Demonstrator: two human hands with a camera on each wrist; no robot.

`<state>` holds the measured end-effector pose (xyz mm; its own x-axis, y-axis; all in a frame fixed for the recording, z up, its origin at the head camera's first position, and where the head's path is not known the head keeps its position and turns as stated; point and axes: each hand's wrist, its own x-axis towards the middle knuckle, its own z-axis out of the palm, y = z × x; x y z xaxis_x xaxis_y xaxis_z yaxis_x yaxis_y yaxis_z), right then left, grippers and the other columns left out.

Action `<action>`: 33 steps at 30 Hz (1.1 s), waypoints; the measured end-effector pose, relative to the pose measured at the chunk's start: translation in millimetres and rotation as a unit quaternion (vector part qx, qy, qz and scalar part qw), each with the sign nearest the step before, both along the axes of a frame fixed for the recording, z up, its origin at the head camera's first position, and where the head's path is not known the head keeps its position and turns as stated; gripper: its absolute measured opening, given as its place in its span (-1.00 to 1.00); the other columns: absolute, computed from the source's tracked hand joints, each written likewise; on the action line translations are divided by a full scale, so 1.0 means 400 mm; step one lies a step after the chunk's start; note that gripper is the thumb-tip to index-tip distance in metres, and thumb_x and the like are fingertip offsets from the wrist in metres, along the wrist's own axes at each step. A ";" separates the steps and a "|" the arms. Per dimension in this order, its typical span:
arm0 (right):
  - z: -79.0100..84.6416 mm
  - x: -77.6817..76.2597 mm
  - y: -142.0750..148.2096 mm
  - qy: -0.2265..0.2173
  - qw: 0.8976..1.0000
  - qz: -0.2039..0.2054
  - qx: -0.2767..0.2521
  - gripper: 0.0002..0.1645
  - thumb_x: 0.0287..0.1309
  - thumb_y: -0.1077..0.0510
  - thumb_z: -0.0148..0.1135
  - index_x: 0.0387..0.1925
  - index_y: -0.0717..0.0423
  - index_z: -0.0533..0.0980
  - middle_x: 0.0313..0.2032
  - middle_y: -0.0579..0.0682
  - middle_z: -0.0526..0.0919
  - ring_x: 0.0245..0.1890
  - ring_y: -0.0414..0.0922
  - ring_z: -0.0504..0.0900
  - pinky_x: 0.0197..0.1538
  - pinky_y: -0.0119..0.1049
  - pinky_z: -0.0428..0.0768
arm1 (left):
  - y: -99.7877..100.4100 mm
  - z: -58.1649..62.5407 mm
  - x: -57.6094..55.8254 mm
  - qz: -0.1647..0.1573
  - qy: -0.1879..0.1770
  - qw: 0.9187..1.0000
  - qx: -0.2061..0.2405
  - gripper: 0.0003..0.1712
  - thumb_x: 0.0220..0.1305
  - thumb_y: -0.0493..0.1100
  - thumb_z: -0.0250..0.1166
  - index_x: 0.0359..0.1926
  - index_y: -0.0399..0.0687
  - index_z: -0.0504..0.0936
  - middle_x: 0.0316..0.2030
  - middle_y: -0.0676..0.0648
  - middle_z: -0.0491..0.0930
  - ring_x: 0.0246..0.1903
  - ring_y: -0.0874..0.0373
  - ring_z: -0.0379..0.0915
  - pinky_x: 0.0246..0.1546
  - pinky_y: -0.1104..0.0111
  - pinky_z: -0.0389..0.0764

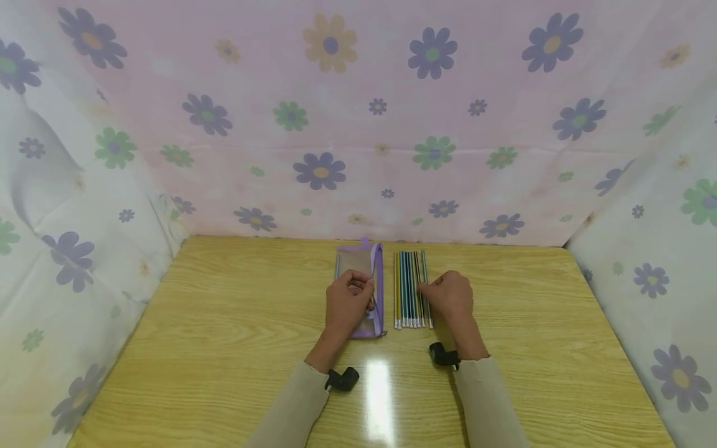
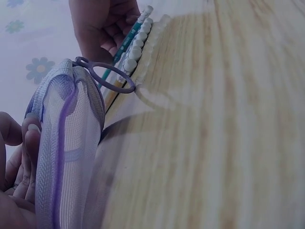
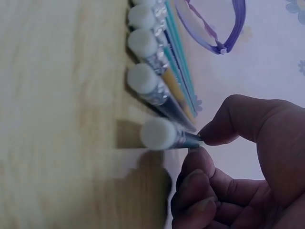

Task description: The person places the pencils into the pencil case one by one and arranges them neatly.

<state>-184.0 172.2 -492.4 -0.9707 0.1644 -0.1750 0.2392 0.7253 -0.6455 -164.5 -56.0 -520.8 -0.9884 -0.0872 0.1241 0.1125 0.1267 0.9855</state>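
Note:
My left hand (image 1: pixel 347 302) grips the zipped edge of a see-through mesh pencil case (image 1: pixel 353 257) with purple trim, which lies upright on the table. In the left wrist view, curled fingers (image 2: pixel 29 157) press against the side of the case (image 2: pixel 71 157). To its right, several pencils (image 1: pixel 407 286) with white erasers lie side by side, eraser ends toward me. Between thumb and forefinger, my right hand (image 1: pixel 452 297) pinches the rightmost pencil (image 3: pixel 159 133), a little apart from the row. The case's interior is partly hidden by my left hand.
The wood-grain table (image 1: pixel 246 298) extends on both sides of the case and pencils. A flowered cloth (image 1: pixel 381 130) stands behind and at both sides. Black wrist cameras (image 1: pixel 343 378) sit at both cuffs. A ring (image 2: pixel 131 88) hangs from the case's near corner.

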 end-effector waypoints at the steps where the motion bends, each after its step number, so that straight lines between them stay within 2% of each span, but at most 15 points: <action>1: 0.002 0.001 0.000 0.001 1.000 0.001 -0.001 -0.36 0.20 -0.05 0.45 -0.88 -0.05 0.37 -0.85 -0.18 0.29 -0.80 -0.21 0.22 -0.72 -0.37 0.19 | 0.000 0.000 0.000 -0.001 -0.002 1.000 -0.001 -0.93 0.41 -0.25 0.44 -0.19 -0.16 0.72 -0.40 -0.15 0.71 -0.68 0.09 0.62 -0.69 0.36 0.68; 9: 0.016 0.011 -0.005 0.026 0.999 0.006 -0.032 -0.38 0.25 0.00 0.41 -0.87 -0.01 0.40 -0.85 -0.18 0.25 -0.80 -0.21 0.16 -0.68 -0.36 0.19 | -0.002 -0.003 0.001 -0.013 -0.008 1.000 -0.004 -0.96 0.43 -0.28 0.40 -0.19 -0.16 0.70 -0.41 -0.15 0.70 -0.68 0.11 0.62 -0.68 0.29 0.71; 17: 0.038 0.017 -0.022 0.041 0.998 0.020 -0.052 -0.53 0.21 0.07 0.39 -0.78 0.11 0.57 -0.83 -0.16 0.37 -0.77 -0.21 0.26 -0.64 -0.37 0.23 | -0.003 0.001 0.005 -0.009 -0.009 1.000 -0.011 -0.95 0.42 -0.27 0.41 -0.18 -0.17 0.70 -0.40 -0.12 0.71 -0.68 0.12 0.63 -0.67 0.30 0.71; 24: 0.046 0.020 -0.040 0.039 0.997 0.022 -0.067 -0.59 0.22 0.10 0.39 -0.70 0.17 0.63 -0.80 -0.12 0.42 -0.74 -0.20 0.30 -0.62 -0.37 0.24 | -0.001 -0.002 0.002 -0.008 0.002 1.000 -0.003 -0.93 0.42 -0.26 0.43 -0.18 -0.17 0.71 -0.41 -0.16 0.71 -0.69 0.13 0.61 -0.70 0.34 0.68; 29: 0.057 0.023 -0.057 0.029 0.994 0.023 -0.102 -0.69 0.26 0.11 0.35 -0.49 0.27 0.73 -0.68 -0.02 0.63 -0.67 -0.14 0.55 -0.58 -0.35 0.43 | -0.001 -0.002 0.000 -0.008 0.004 1.000 -0.004 -0.93 0.41 -0.26 0.43 -0.18 -0.18 0.71 -0.41 -0.16 0.71 -0.70 0.15 0.61 -0.70 0.35 0.68; 33: 0.060 0.024 -0.075 0.024 0.991 0.027 -0.132 -0.73 0.25 0.11 0.35 -0.43 0.25 0.75 -0.63 0.02 0.67 -0.61 -0.11 0.62 -0.53 -0.33 0.54 | -0.001 -0.001 -0.002 -0.012 0.000 1.000 -0.007 -0.95 0.42 -0.27 0.42 -0.19 -0.16 0.71 -0.41 -0.15 0.71 -0.70 0.14 0.61 -0.70 0.32 0.69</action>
<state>-174.5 142.2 -468.5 -0.9850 0.0669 -0.1592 0.1699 0.5412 -0.8236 -165.4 -56.3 -521.0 -0.9903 -0.0623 0.1244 0.1148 0.1384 0.9837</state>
